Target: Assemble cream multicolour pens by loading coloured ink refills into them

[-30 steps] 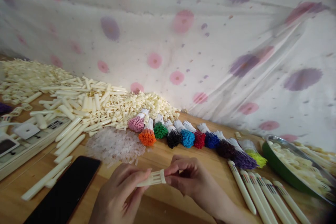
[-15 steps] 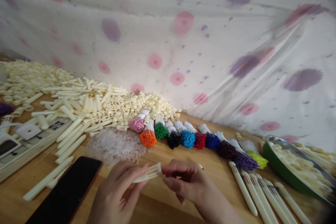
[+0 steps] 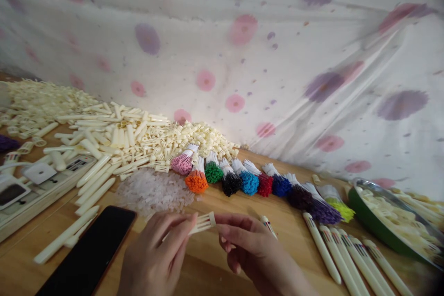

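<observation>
In the head view, a cream slotted plastic pen part (image 3: 204,223) is held between both hands at the front of the table. My left hand (image 3: 157,247) is closed around its left portion, thumb and forefinger pinching it, with the slots facing up. At its open right end, my right hand (image 3: 246,240) has thumb and forefinger closed together against the rim. Anything small inside that right pinch is hidden. Just behind the right hand lies a multicolour pen top (image 3: 268,225), partly covered by the hand.
Bundles of coloured refills (image 3: 249,180) line the table beyond my hands. Clear plastic bits (image 3: 156,192) and heaped cream pen parts (image 3: 138,134) lie left, near a black phone (image 3: 90,249) and power strip (image 3: 65,185). Multicolour pens (image 3: 347,259) and a green bowl (image 3: 367,217) stand right.
The slotted part has turned slightly and its slots show more plainly. My right hand has shifted a little, its lower fingers curling, and the pen top behind it has come into view.
</observation>
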### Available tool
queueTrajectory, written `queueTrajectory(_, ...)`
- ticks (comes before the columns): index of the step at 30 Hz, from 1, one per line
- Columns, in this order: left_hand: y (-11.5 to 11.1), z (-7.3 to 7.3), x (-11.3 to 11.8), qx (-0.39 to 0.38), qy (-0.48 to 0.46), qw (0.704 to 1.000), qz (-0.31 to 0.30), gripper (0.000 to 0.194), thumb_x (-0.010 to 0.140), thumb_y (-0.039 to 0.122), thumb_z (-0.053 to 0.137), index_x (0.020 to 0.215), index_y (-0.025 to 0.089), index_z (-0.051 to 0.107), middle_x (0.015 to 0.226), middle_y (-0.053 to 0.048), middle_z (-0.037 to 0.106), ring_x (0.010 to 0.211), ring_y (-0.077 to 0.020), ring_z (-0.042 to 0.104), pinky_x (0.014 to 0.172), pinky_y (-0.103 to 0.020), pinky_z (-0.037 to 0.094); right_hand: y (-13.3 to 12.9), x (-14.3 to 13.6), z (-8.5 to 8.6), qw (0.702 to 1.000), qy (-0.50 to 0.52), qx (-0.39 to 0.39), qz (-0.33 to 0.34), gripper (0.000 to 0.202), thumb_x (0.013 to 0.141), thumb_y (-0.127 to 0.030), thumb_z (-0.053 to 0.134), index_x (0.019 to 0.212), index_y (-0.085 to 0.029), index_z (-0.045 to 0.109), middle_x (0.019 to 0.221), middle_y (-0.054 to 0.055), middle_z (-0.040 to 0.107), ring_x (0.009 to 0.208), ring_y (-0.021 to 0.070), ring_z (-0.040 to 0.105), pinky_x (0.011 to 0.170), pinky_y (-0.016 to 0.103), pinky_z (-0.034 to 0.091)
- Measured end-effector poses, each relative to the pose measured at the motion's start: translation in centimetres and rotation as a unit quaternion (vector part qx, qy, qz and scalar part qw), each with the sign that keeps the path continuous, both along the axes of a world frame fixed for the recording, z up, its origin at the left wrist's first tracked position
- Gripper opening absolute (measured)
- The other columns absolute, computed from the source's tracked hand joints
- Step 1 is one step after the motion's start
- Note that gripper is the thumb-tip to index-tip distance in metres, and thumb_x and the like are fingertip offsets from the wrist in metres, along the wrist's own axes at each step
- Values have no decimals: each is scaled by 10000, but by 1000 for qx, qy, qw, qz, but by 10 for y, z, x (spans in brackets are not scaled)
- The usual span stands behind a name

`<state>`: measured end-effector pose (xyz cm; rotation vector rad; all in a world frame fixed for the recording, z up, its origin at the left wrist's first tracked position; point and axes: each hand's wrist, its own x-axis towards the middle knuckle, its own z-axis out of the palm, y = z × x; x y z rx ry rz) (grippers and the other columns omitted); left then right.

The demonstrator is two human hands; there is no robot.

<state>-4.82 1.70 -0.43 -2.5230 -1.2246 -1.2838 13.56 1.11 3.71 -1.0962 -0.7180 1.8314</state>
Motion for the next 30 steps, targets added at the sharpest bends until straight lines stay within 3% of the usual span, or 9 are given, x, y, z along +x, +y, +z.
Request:
queueTrajectory(11,0,0,4,27,26,999,15,334,846,32,468,1113,202,574,873,-26,666,819,-165,632,747,-258,482,-4,-12,-13,996,-3,27,-80,257,538,-305,833,709,-138,736,510,-37,496,432,39,403,400,138,377)
queueTrajectory(16,1,-2,7,20,27,999,24,319,841,31,478,1084,209,583,872,-26,660,813,-171,630,739,-269,486,-5,-16,-21,994,5,34,-106,270,504,-311,841,693,-149,735,607,-11,572,431,36,408,399,152,400)
queueTrajectory(25,2,-3,5,-8,20,999,27,296,839,66,480,1067,233,570,843,-17,650,772,-164,644,677,-251,505,2,-7,-7,997,-32,51,-38,244,512,-275,816,700,-139,740,695,22,617,522,59,455,416,136,402)
queueTrajectory(30,6,-4,2,-25,-4,998,49,267,839,96,444,1023,238,574,812,-17,648,742,-174,654,646,-264,514,7,4,-5,996,-72,32,-30,287,497,-252,790,759,-145,738,632,-5,575,481,52,435,420,160,391)
